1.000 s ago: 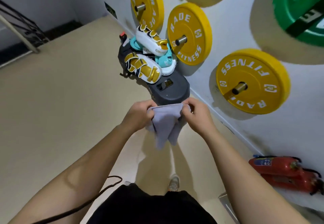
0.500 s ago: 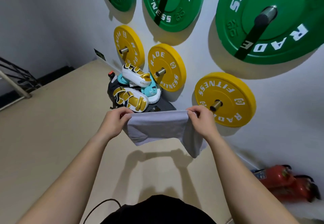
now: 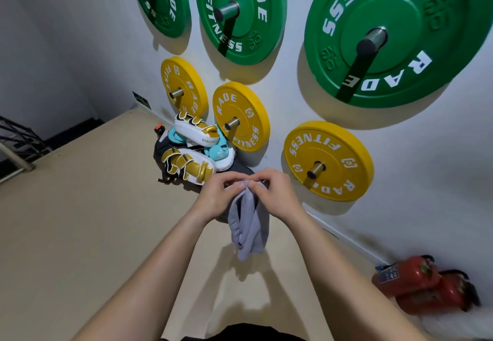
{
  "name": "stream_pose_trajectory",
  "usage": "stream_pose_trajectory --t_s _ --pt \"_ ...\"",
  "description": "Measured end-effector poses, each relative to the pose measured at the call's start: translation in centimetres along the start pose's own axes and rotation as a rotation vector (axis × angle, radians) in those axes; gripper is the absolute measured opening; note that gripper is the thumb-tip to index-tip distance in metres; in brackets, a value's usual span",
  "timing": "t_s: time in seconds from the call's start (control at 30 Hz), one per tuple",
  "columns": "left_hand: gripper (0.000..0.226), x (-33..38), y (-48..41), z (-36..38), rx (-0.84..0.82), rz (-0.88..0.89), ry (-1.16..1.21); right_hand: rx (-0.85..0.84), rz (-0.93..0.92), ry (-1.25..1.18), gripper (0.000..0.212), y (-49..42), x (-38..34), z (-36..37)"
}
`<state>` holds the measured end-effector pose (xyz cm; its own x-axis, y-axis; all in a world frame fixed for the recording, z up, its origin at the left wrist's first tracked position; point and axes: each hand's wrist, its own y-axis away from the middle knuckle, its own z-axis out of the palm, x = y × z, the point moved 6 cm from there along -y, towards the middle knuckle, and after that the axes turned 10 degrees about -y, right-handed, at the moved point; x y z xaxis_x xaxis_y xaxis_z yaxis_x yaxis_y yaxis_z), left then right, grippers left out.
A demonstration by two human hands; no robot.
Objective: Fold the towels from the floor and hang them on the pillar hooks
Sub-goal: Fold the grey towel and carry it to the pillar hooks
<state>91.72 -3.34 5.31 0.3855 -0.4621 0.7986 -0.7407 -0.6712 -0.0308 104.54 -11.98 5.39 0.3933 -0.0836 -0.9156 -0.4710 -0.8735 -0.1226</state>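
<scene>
Item: grey towel (image 3: 249, 223), held in the air in front of the person, above the beige floor (image 3: 80, 234) and near the white wall (image 3: 333, 215). Its top corners are gathered between the left hand (image 3: 218, 199) and the right hand (image 3: 272, 194), which are brought together until the fingertips nearly touch; both hands are closed in a pinch on the cloth, and the folded layers hang down in a narrow, slightly twisted bundle. Step judged in hand: a fold in half, corners being matched. Risks noted: a corner could be lost from one pinch while the grip is passed to a single hand, letting the fold fall open; the hanging layers are seen to be uneven, so a crooked fold may be set if they are not straightened. No pillar or hooks are shown, so where the towel is to be hung cannot be told. Surroundings: yellow weight plates (image 3: 326, 160) and green weight plates (image 3: 384, 36) are mounted on wall pegs ahead; white-and-gold boxing pads (image 3: 188, 166) are piled on a dark bag (image 3: 240, 171) against the wall, just behind the hands; red fire extinguishers (image 3: 421, 284) are laid on the floor at the right. The pile and the extinguishers are judged trip hazards if a step toward the wall is taken.
</scene>
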Motion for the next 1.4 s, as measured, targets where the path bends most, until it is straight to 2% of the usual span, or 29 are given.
stream_pose_trajectory --t_s 0.17,0.3,0.5,0.77,0.87,1.03,1.27,1.4 --pt "0.013 -0.6 0.2 0.7 -0.025 -0.032 -0.031 -0.003 0.035 -0.058 0.008 0.5 0.6 -0.1" --pt "0.005 -1.0 0.1 0.7 0.013 -0.084 -0.121 0.057 0.088 -0.09 0.006 0.7 1.4 -0.6" --pt "0.006 0.5 -0.9 -1.4 0.034 0.013 -0.31 -0.08 0.064 -0.124 0.013 0.9 2.7 -0.9" --pt "0.01 -0.6 -2.9 -6.0 0.098 0.003 -0.477 -0.144 0.147 -0.141 0.016 1.3 5.2 -3.5" --pt "0.01 -1.2 -3.3 -7.1 0.106 -0.025 -0.505 -0.099 0.185 -0.057 0.016 1.3 6.4 -4.5" --pt "0.009 -2.1 -3.1 -8.3 0.177 -0.076 -0.502 -0.131 0.252 0.097 0.011 1.6 8.9 -5.2" --pt "0.01 -2.8 -2.4 -9.1 0.257 -0.123 -0.45 -0.148 0.354 0.184 0.023 2.8 11.7 -5.3" --pt "0.008 -2.9 -2.2 -9.6 0.274 -0.119 -0.443 -0.113 0.404 0.206 0.016 3.3 12.7 -5.5"
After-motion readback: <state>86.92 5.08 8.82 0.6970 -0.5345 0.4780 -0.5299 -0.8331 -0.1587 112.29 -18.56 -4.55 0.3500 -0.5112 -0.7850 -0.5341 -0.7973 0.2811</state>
